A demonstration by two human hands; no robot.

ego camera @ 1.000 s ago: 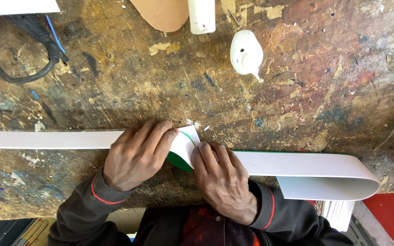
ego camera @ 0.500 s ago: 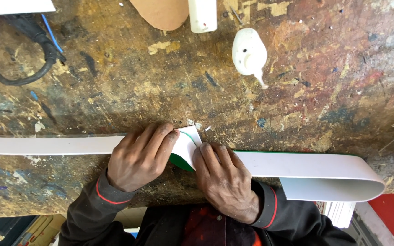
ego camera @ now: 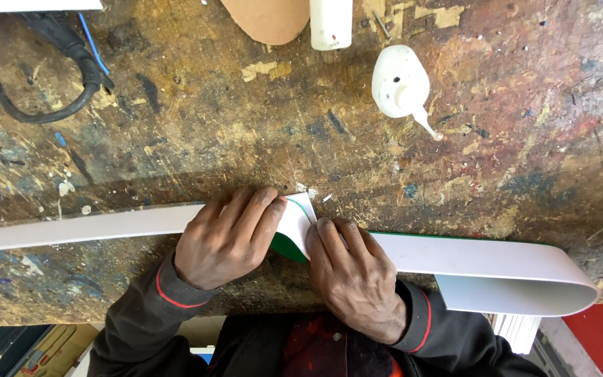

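A long white strip (ego camera: pixel 78 227) with a green underside lies across a stained wooden workbench (ego camera: pixel 246 139). My left hand (ego camera: pixel 228 237) presses flat on the strip near its middle. My right hand (ego camera: pixel 354 276) presses on it just to the right. Between the two hands a short piece of the strip (ego camera: pixel 296 223) is folded up, showing white on top and green beneath. To the right the strip runs on and curls back under itself in a loop (ego camera: pixel 560 286) at the bench edge.
A white glue bottle (ego camera: pixel 400 87) lies on its side at the top centre, nozzle pointing right. A white cylinder (ego camera: pixel 331 21) and a tan leather piece (ego camera: pixel 266 17) sit at the top edge. A black cable (ego camera: pixel 43 84) coils at the top left. A red object (ego camera: pixel 598 342) is at bottom right.
Both hands keep pressing the strip at the fold; the view has shifted slightly and the hands barely moved.
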